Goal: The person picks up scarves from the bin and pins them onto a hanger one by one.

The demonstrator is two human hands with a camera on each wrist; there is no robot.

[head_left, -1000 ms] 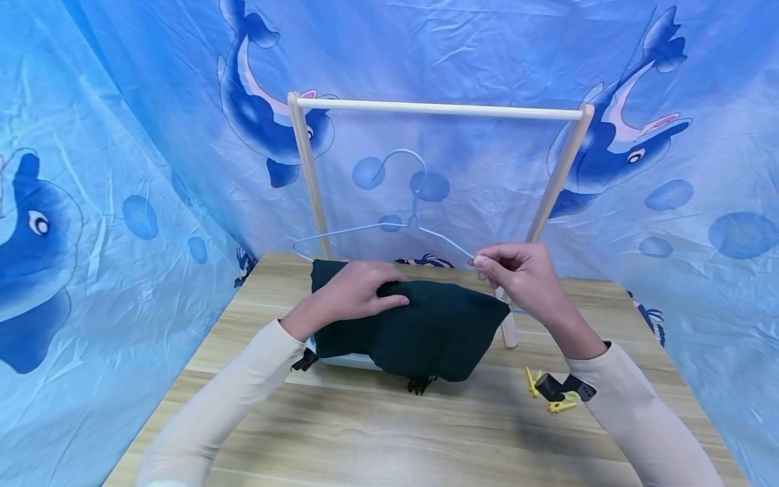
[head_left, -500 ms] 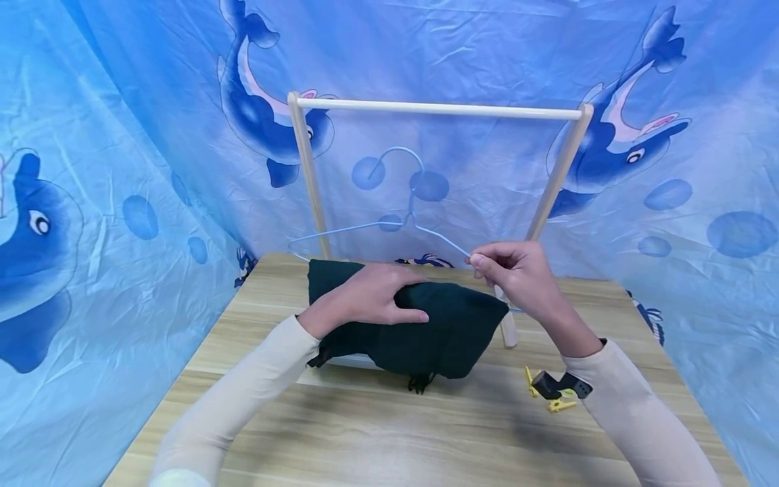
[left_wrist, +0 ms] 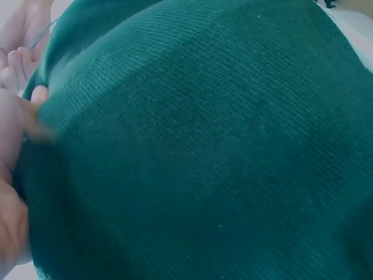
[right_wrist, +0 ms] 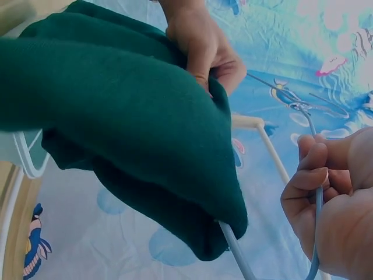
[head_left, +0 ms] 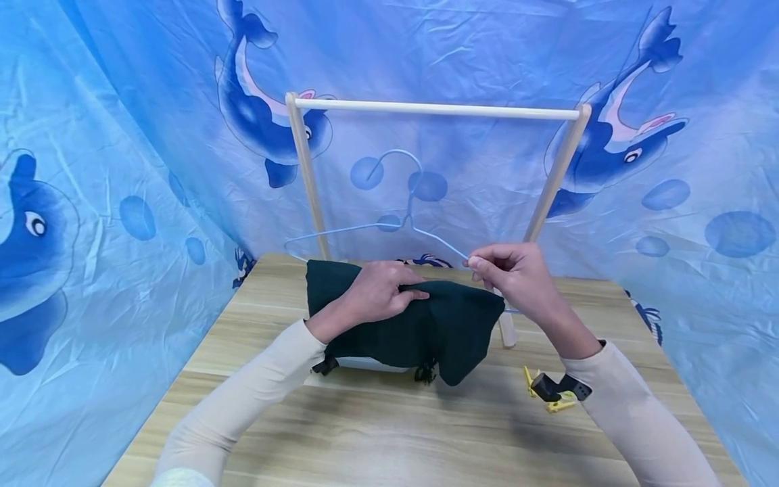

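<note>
A light blue wire hanger stands hook up, with a dark green knit scarf draped over its lower bar. Dark fringe hangs from the scarf's lower edge. My left hand pinches the scarf along its top fold; in the right wrist view the thumb of this left hand presses on the cloth. With curled fingers my right hand grips the hanger's right shoulder near its bend. The hanger's bar comes out of the scarf's end there. Cloth fills most of the left wrist view.
Behind the hanger stands a wooden rack with a white rail. A white container sits partly under the scarf. Yellow clothespins lie on the wooden table by the right wrist. Blue dolphin-print curtains surround the table.
My left hand has slid right along the scarf, and its fingers and thumb have closed on the fold. The scarf's lower edge has shifted. The hanger has moved slightly left.
</note>
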